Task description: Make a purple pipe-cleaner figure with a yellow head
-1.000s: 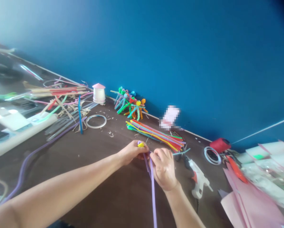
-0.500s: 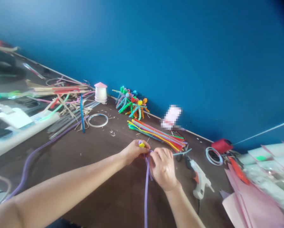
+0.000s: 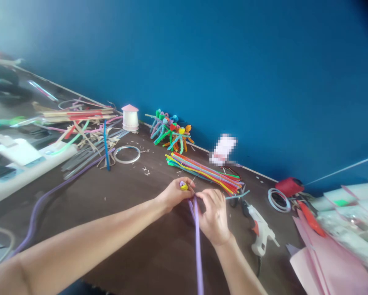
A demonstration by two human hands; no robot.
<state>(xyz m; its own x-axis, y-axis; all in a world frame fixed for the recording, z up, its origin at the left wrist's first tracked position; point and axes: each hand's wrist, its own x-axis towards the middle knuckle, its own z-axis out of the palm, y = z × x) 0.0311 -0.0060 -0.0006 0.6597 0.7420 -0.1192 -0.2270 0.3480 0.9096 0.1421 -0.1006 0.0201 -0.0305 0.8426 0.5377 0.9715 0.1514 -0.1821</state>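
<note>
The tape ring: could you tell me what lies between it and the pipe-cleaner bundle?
Small pale scraps lie there on the dark tabletop, in the head view.

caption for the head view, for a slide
Left hand and right hand work a purple pipe cleaner near a white glue gun.

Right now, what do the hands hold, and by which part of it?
The left hand pinches a lilac pipe cleaner near its coiled top, beside a yellow coil; the right hand grips the stem just below, and its long end hangs down.
</note>
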